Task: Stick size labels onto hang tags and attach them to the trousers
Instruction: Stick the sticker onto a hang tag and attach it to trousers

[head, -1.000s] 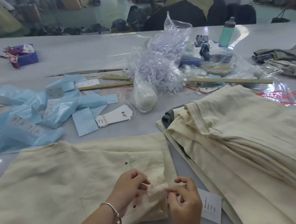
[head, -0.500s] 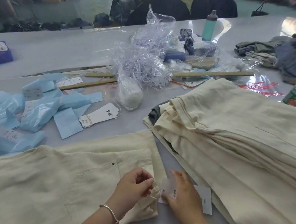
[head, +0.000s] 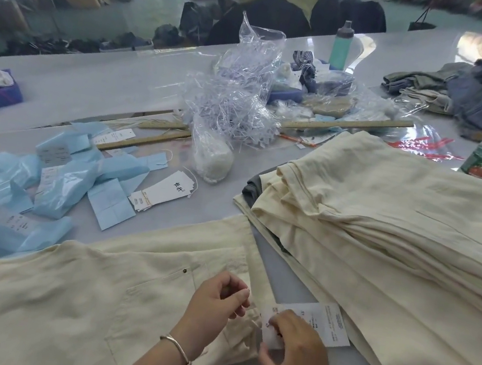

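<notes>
1. Trousers (head: 85, 293), cream, lie flat at the near edge of the table (head: 97, 89), waist corner towards both hands.
2. Left hand (head: 215, 303) hovers over that corner, fingers curled, thumb and forefinger pinched together; whether a thread or fastener sits in the pinch is too small to tell.
3. Right hand (head: 295, 356) grips the tag (head: 328, 323), thumb curled onto the white card's near end, just beside the waistband.
4. Printed label side faces up on the tag, so sticking looks done; this reads as the attaching step.
5. Next move, by my call: bring tag and waistband together and fasten without letting the card twist.
6. Stack (head: 382, 234) of more cream trousers sits to the right, its edge just beside the tag.
7. Spare tags (head: 166, 193) wait further back, next to the blue bags (head: 54, 185).
8. Loose cloth could bunch under the fingers; worth watching.
</notes>
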`<state>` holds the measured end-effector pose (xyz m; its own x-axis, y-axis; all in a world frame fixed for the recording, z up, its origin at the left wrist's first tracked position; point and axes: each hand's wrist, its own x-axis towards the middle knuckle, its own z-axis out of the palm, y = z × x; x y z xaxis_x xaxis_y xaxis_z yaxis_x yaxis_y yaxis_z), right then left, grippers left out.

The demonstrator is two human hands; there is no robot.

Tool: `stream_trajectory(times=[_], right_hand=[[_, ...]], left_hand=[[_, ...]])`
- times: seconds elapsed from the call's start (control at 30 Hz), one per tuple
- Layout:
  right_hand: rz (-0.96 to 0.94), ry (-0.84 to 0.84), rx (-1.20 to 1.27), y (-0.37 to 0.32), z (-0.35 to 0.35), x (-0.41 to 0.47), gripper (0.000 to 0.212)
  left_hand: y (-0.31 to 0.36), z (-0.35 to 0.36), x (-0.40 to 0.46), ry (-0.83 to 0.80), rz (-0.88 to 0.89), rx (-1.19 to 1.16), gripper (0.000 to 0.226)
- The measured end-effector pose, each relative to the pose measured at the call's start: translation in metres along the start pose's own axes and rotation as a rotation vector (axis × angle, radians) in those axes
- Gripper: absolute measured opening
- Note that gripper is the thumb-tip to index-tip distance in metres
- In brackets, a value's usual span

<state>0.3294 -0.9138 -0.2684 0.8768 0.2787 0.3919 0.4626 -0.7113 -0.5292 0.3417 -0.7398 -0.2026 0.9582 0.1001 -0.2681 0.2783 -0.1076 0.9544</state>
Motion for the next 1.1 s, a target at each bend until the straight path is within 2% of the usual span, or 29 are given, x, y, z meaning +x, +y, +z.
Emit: stream_trajectory(times=[0.07,0.13,0.2,0.33,0.43,0.5,0.63,0.73,0.9,1.0,1.1], right_hand=[[0.201,-0.049,0.12,0.001,0.005,-0.005,0.015],[0.272,-0.084,0.131,0.002,0.006,-0.002,0.024],[0.255,-0.165,0.108,0.005,0.006,0.004,0.024],[0.202,-0.236,0.005,0.003,0.002,0.013,0.001],[0.216,-0.251,0.023,0.0,0.0,0.019,0.009],[0.31,-0.213,0.215,-0.002,-0.006,0.023,0.014],[0.566,-0.139,0.84,-0.011,-0.021,0.032,0.017],[0.67,-0.126,1.103,-0.013,-0.027,0.037,0.019],[0.726,-0.154,1.259,-0.014,-0.031,0.039,0.011],[0.712,-0.156,1.27,-0.015,-0.033,0.038,0.014],[0.697,-0.146,1.236,-0.017,-0.035,0.039,0.014]], left_hand=[[-0.002,0.001,-0.001,-0.023,-0.01,-0.007,0.012],[-0.005,0.002,-0.001,-0.039,-0.013,-0.001,0.014],[-0.007,0.004,-0.002,-0.052,-0.009,0.02,0.015],[-0.01,0.007,-0.002,-0.057,0.021,0.098,0.019],[-0.011,0.01,-0.002,-0.048,0.075,0.222,0.019],[-0.009,0.011,-0.003,-0.05,0.125,0.32,0.02],[-0.003,0.015,-0.004,-0.038,0.226,0.473,0.019],[0.001,0.017,-0.005,-0.029,0.262,0.503,0.022],[0.002,0.017,-0.006,-0.029,0.279,0.507,0.024],[0.002,0.016,-0.006,-0.027,0.283,0.515,0.018],[0.001,0.016,-0.006,-0.028,0.292,0.531,0.023]])
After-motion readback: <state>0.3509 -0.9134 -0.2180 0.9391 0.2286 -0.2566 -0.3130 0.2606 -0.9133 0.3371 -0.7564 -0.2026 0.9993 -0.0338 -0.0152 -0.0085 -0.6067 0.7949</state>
